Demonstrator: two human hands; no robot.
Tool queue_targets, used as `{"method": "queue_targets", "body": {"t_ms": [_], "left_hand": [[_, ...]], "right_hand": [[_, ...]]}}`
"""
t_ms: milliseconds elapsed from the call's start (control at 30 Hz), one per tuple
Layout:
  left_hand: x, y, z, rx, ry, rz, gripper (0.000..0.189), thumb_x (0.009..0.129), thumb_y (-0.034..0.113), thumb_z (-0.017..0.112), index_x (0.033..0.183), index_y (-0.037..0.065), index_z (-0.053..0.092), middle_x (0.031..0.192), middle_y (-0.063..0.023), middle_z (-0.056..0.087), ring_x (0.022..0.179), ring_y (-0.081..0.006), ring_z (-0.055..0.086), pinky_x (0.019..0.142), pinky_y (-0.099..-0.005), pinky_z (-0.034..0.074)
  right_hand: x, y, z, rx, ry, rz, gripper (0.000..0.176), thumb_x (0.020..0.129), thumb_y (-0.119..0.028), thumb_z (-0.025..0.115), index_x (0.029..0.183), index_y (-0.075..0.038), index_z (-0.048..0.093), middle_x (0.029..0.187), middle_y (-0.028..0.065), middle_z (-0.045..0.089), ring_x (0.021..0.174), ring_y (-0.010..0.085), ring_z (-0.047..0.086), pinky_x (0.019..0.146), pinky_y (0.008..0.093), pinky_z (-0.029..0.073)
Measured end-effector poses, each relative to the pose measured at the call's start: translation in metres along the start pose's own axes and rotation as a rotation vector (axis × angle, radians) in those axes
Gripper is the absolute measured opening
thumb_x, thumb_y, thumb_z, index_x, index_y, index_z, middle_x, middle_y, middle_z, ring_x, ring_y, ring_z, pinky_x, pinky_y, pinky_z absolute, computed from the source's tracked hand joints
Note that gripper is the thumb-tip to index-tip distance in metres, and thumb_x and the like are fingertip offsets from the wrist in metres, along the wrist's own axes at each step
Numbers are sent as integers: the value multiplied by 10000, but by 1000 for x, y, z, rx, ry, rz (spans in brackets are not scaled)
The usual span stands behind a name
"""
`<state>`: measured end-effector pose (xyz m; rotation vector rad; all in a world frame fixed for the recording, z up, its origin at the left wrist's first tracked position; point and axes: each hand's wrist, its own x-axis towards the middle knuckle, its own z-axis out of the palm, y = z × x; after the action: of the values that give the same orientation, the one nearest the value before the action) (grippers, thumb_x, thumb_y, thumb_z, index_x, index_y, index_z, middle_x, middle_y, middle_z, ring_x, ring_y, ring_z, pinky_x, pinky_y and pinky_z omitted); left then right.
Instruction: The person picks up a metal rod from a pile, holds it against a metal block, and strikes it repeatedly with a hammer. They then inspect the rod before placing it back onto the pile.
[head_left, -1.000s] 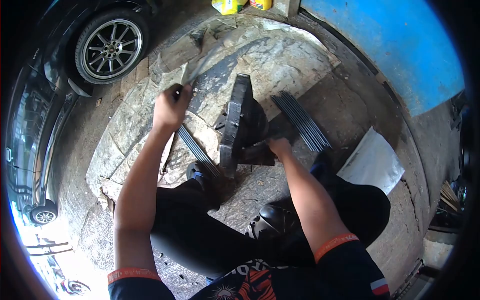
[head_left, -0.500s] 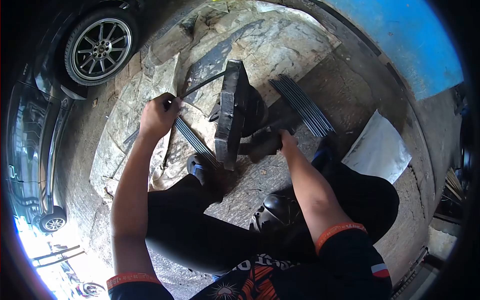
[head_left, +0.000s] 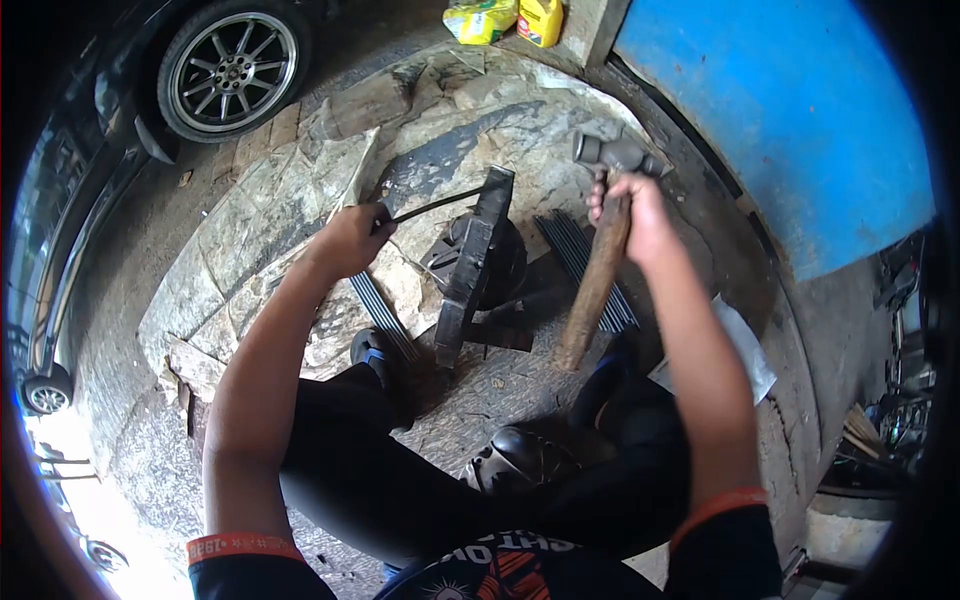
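My left hand (head_left: 348,240) is closed around one end of a thin dark metal rod (head_left: 440,206). The rod runs right, slightly curved, and its far end lies on the upper end of a long dark anvil-like metal block (head_left: 470,270). To the right of the block, my right hand (head_left: 642,215) is wrapped round the wooden handle of a hammer (head_left: 592,290), close under its steel head. The hammer is raised apart from the block and rod, head up and handle end pointing down.
Bundles of thin metal rods lie left (head_left: 380,312) and right (head_left: 570,255) of the block. Worn sheeting (head_left: 250,240) covers the floor. A dark round-topped object (head_left: 510,442) sits between my legs. A car wheel (head_left: 232,72) is upper left, a blue panel (head_left: 780,120) upper right.
My right hand has lifted the hammer from low beside the block to up and right. My left hand still holds the rod on the block. The view has shifted.
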<state>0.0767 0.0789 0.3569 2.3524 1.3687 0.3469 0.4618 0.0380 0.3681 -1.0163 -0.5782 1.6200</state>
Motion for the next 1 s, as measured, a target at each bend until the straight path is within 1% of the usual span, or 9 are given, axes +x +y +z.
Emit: {"method": "queue_targets", "body": {"t_ms": [133, 167, 267, 367, 500, 600, 733, 833, 1000], "left_hand": [[-3, 13, -8, -176, -203, -161, 288, 892, 251, 550, 926, -25, 625, 810, -221, 650, 825, -363, 633, 732, -438, 482], [-3, 10, -6, -179, -192, -164, 288, 892, 251, 550, 926, -25, 625, 810, -221, 650, 825, -363, 633, 732, -438, 482], [-3, 4, -1, -67, -73, -45, 300, 895, 270, 542, 917, -13, 639, 825, -231, 644, 842, -383, 618, 752, -445, 476], [-6, 5, -3, -65, -25, -46, 305, 894, 280, 540, 925, -6, 640, 819, -239, 639, 844, -398, 611, 748, -455, 477], [-10, 6, -7, -177, -171, -141, 212, 875, 229, 578, 882, 18, 601, 697, -134, 655, 705, -293, 662, 674, -420, 495], [-11, 8, -4, -136, -135, -113, 204, 860, 210, 601, 881, 8, 583, 740, -161, 650, 755, -323, 647, 686, -414, 491], [-7, 1, 3, -103, -69, -21, 242, 879, 234, 575, 884, -7, 599, 806, -207, 641, 812, -373, 621, 715, -438, 483], [-3, -3, 6, -86, -63, 8, 290, 905, 267, 540, 900, -11, 621, 808, -226, 637, 834, -393, 615, 729, -456, 479], [-1, -5, 9, -72, -107, -46, 270, 906, 259, 548, 966, 1, 603, 809, -203, 639, 810, -361, 628, 723, -436, 477]], "right_hand": [[-40, -36, 65, -328, 67, 146, 121, 676, -107, 584, 775, -47, 549, 687, 83, 578, 621, 202, 602, 606, 359, 527], [-38, -32, 58, -485, -34, 136, 199, 675, -126, 563, 851, -36, 538, 696, 59, 567, 573, 175, 576, 578, 333, 519], [-45, 7, 71, -611, 117, 43, 144, 691, -44, 600, 817, -56, 533, 666, 47, 557, 524, 152, 569, 448, 296, 471], [-32, 22, 64, -706, 85, 17, 92, 757, -97, 612, 788, -53, 536, 645, 43, 549, 514, 155, 560, 468, 304, 470], [-16, 30, 60, -587, 43, -64, 89, 751, -108, 606, 754, -54, 535, 627, 43, 540, 503, 162, 555, 472, 309, 467], [-8, 24, 54, -548, 76, 189, 120, 737, -127, 602, 671, -62, 525, 607, 47, 534, 496, 169, 552, 464, 309, 461], [-4, 35, 56, -655, 209, 97, 103, 757, -129, 601, 701, -54, 560, 605, 31, 538, 493, 148, 545, 452, 296, 452], [-4, 31, 54, -651, 164, 35, 100, 764, -128, 602, 716, -48, 567, 607, 28, 540, 494, 141, 544, 452, 289, 451], [2, 23, 39, -532, 147, 275, 113, 739, -164, 608, 759, -63, 561, 603, 39, 533, 506, 159, 543, 491, 303, 466]]}}
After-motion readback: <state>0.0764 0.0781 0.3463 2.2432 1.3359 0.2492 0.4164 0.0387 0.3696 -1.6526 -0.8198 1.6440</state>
